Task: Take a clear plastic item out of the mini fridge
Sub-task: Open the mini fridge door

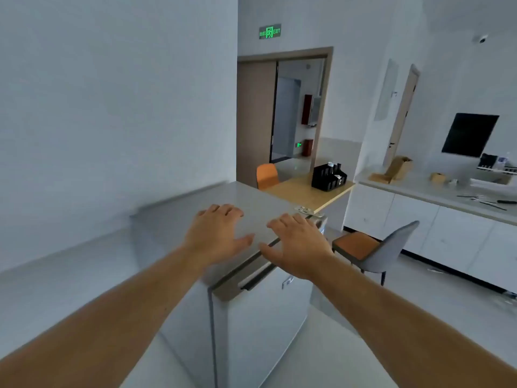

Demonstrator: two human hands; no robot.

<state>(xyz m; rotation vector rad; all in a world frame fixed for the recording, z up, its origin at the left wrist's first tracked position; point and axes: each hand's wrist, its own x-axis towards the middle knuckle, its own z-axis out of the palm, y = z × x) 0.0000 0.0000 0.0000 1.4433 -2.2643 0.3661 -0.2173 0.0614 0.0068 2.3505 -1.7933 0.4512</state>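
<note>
Left hand [216, 236] and right hand [298, 245] were spread flat, holding nothing, over the top of the squat grey metal mini fridge [260, 326]. Its door was shut, so the clear plastic item was unseen (presumably inside). Risk: the dark recessed door handle [256, 282] sat below both palms; a blind reach could miss it.

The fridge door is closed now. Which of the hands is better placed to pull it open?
The right hand, probably. It hovers over the door's top edge, nearest the dark handle recess of the mini fridge. The left hand is farther back over the top. Both are empty.
</note>
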